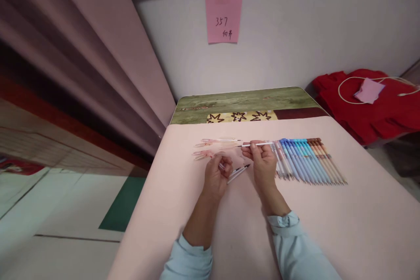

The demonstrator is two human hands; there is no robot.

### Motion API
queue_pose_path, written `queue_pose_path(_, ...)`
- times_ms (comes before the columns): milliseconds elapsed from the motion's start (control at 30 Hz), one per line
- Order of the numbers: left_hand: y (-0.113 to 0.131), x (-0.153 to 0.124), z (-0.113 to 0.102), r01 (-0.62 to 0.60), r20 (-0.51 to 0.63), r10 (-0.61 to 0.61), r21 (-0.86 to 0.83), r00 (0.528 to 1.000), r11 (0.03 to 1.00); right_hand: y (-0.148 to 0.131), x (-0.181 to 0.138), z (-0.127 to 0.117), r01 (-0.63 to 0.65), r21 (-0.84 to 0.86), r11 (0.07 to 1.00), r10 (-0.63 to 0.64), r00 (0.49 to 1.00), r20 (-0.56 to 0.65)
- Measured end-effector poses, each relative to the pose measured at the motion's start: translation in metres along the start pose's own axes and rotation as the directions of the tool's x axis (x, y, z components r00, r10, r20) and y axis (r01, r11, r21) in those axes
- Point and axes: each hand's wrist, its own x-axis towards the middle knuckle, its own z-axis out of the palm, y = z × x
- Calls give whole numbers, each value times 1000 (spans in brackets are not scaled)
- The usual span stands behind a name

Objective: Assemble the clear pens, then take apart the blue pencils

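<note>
My right hand (262, 162) pinches a thin white pen refill (266, 143) between thumb and fingers, held nearly level with its dark tip pointing left. My left hand (219, 173) has its fingers curled in a pinch; a small pale bit shows at the fingertips, too unclear to name. Between the hands, white refills with dark tips (239, 173) lie slanted on the table. Beyond my left hand rest several pale pink, clear pen barrels (203, 143). To the right of my right hand, a row of pens (305, 162) lies side by side, in whitish, blue and brown-beige groups.
A pale pink cover (315, 223) spreads over the table, with a green patterned strip (236, 101) at its far end. The wall behind bears a pink note (223, 19). A curtain (98, 30) hangs at left. At right lies red cloth (367, 113) with a white cable.
</note>
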Motion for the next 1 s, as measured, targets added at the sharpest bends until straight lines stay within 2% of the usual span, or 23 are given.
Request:
queue_pose_path(67, 3, 5, -2, -3, -16, 1, -112, 1000, 994, -1, -3, 1, -9, -35, 999, 10, 999, 35)
queue_pose_path(167, 6, 11, -7, -4, -27, -1, -173, 1000, 985, -1, -8, 4, 6, -77, 997, -1, 997, 72)
queue_pose_path(467, 2, 12, -10, 36, 6, -36, -184, 999, 982, 2, -7, 4, 33, -94, 995, -28, 998, 48)
queue_pose_path(667, -2, 10, -10, 50, 39, -44, -156, 998, 986, 1, -9, 4, 34, -148, 988, -21, 995, 93)
queue_pose_path(900, 2, 8, -13, 188, 167, -150, -239, 974, 953, 2, -8, 1, 126, -232, 965, -101, 988, 118)
queue_pose_path(1000, 4, 7, -14, 172, 165, -138, -213, 977, 962, 2, -8, -2, 187, -242, 952, -153, 976, 153)
